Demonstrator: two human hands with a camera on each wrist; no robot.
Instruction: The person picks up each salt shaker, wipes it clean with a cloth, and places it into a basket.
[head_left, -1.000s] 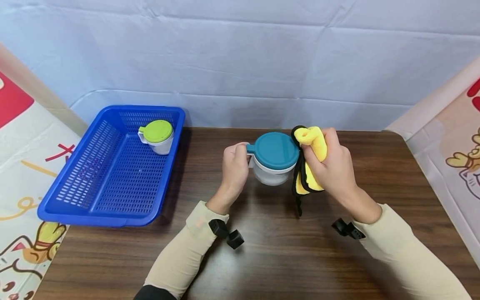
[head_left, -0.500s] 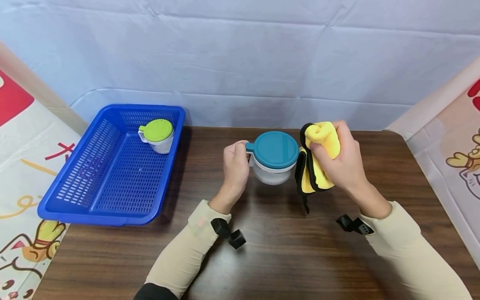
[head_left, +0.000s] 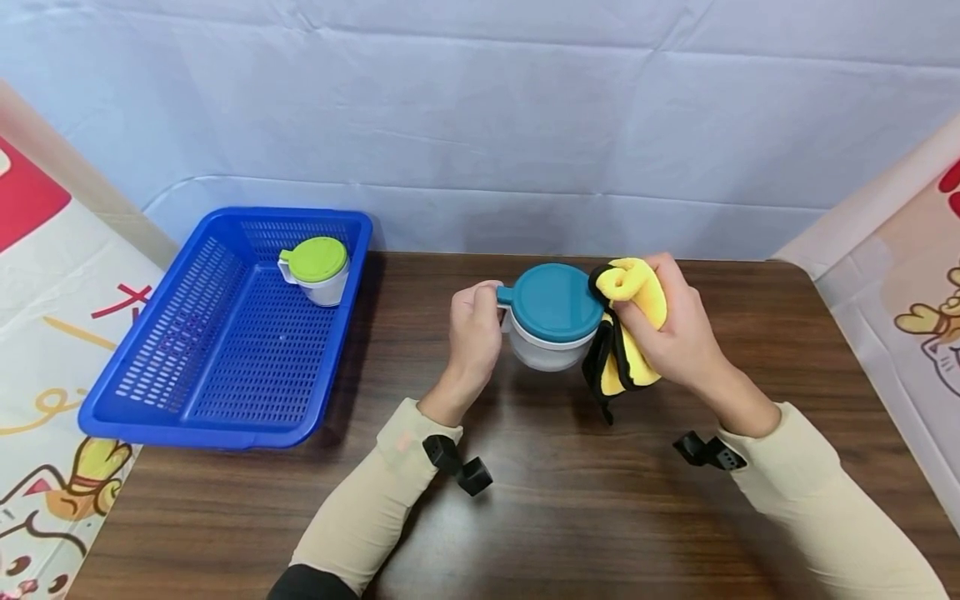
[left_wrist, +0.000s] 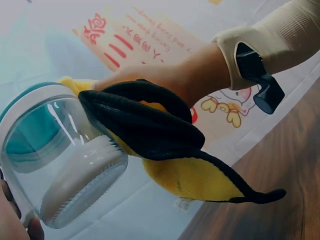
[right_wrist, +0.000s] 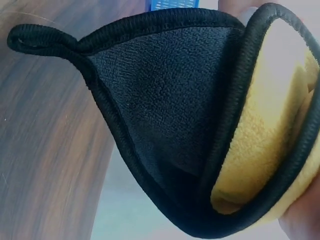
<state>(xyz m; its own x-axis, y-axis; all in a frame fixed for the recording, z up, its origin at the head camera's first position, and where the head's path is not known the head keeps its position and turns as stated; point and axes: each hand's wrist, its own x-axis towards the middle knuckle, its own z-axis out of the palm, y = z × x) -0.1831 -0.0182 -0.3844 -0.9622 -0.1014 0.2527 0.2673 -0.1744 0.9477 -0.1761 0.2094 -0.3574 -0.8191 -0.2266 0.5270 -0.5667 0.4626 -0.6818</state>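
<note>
A clear glass seasoning jar (head_left: pixel 546 354) with a teal lid (head_left: pixel 557 302) and a white collar is in the middle of the head view. My left hand (head_left: pixel 472 335) grips its handle from the left. On the other side, my right hand (head_left: pixel 681 340) clutches a bunched yellow cloth (head_left: pixel 637 333) with black edging, which touches the jar's right side and lid rim. From the left wrist, the jar (left_wrist: pixel 65 150) looks tilted, with the cloth's dark face (left_wrist: pixel 145 122) against its wall. The cloth (right_wrist: pixel 160 95) fills much of the right wrist view and hides most of the right hand.
A blue perforated basket (head_left: pixel 348 333) stands at the left of the brown wooden table (head_left: pixel 570 517). In its back right corner sits a smaller jar with a lime green lid (head_left: pixel 318 260). A pale cloth backdrop (head_left: pixel 480 125) rises behind the table.
My right hand with the cloth shifted right, slightly off the lid, half a second ago. Now it is back left against the jar. The left hand and jar have barely moved.
</note>
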